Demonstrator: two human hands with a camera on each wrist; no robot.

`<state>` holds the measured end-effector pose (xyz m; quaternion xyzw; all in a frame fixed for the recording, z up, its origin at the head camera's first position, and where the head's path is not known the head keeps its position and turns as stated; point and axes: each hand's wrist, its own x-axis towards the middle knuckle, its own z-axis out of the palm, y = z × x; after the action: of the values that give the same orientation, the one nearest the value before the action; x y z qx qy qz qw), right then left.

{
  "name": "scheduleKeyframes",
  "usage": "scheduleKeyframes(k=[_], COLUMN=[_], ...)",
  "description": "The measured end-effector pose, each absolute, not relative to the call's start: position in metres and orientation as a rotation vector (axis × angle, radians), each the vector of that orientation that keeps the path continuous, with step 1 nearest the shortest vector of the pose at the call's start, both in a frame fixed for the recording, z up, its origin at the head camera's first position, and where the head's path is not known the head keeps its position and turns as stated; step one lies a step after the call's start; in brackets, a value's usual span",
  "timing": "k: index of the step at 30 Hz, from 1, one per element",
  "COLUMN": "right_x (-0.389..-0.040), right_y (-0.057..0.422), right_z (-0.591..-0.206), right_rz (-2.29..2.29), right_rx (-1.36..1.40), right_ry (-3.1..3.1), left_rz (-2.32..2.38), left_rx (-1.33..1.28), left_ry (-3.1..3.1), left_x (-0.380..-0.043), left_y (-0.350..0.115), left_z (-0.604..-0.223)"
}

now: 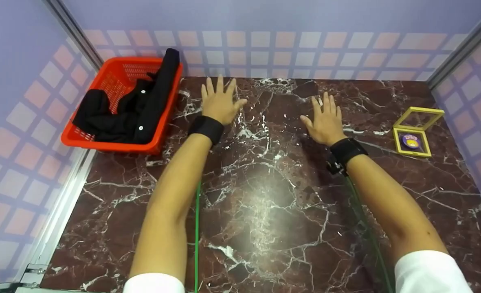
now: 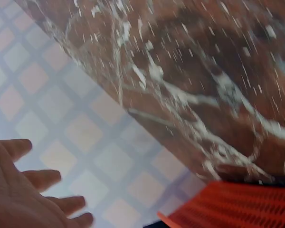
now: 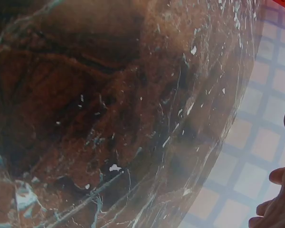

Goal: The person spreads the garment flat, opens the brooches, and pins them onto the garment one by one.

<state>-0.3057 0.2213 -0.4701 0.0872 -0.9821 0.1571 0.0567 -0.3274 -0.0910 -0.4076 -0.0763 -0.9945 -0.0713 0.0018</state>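
Observation:
My left hand (image 1: 220,105) is spread palm down over the marbled tabletop (image 1: 264,195), fingers straight and holding nothing. It is just right of a red plastic basket (image 1: 114,145). Black cloth (image 1: 142,110) with small white dots lies in the basket, one part rising over its back right rim. Further right, my right hand (image 1: 326,122) also has its fingers extended, palm down and bare of any object. Right of it stands a small yellow-framed case (image 1: 412,154), lid raised, with a round purple and yellow badge (image 1: 410,141) inside. Straight fingers (image 2: 42,180) show in the left wrist view.
A tiled-pattern wall (image 1: 260,44) closes off the back, with side panels at left and right. Green cords (image 1: 197,236) run from the wrists toward the near edge. Both wrists wear black bands (image 1: 206,129). A metal rail (image 1: 67,211) borders the left side.

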Motion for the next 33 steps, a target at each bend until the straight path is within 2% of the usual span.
scheduleKeyframes(k=[7,17,23,33], right_x=[-0.295,-0.273,-0.262,-0.251], right_y=[0.227,0.223,0.225,0.226], right_z=[-0.471,-0.482,-0.484,-0.484], right_rz=[0.451,0.482,0.455,0.472], right_rx=[0.284,0.354,0.392,0.384], right_ry=[-2.966,-2.906,-2.87,-2.893], left_rz=[-0.185,-0.36,-0.492,-0.507], left_rx=[-0.255,0.196,0.429,0.478], left_ry=[-2.989,-2.694,-2.858,-3.109], left_x=[-0.333,-0.339,-0.324,-0.313], left_y=[-0.13,-0.229,-0.279,-0.319], left_z=[-0.384,-0.361,-0.361,-0.379])
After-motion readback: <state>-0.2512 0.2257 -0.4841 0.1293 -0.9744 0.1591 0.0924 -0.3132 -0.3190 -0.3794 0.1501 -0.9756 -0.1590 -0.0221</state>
